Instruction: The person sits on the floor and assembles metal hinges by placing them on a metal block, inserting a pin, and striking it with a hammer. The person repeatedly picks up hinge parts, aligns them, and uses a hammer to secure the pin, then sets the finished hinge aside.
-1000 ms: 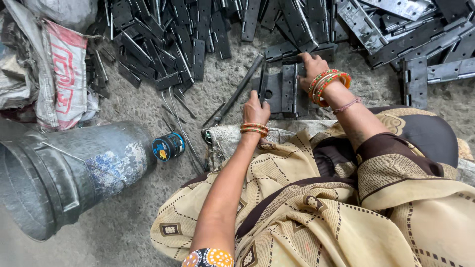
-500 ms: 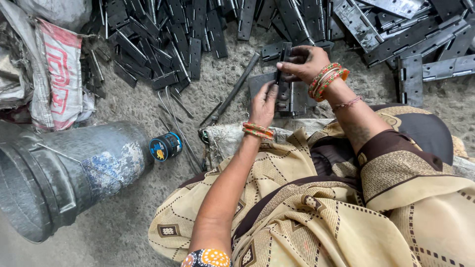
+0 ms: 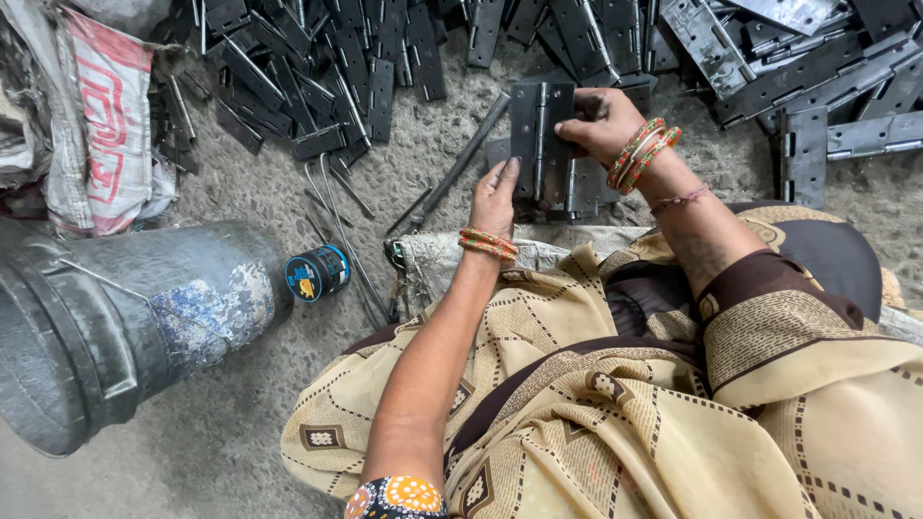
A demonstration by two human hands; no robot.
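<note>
Lifted now, hinge (image 3: 541, 135) gripped by right hand (image 3: 601, 123) and left hand (image 3: 494, 197), hinge heap (image 3: 317, 77) behind.

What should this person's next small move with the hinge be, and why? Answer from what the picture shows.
Probably lower the hinge onto the hinges lying flat beneath it. The right hand grips its right leaf and the left hand steadies its lower left edge, so it stands lifted just above them.

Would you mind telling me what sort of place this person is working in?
Probably a small floor-level metalwork shop: heaps of dark metal hinges lie on the bare concrete floor, a battered metal bucket lies tipped over, and both hands hold a hinge.
</note>
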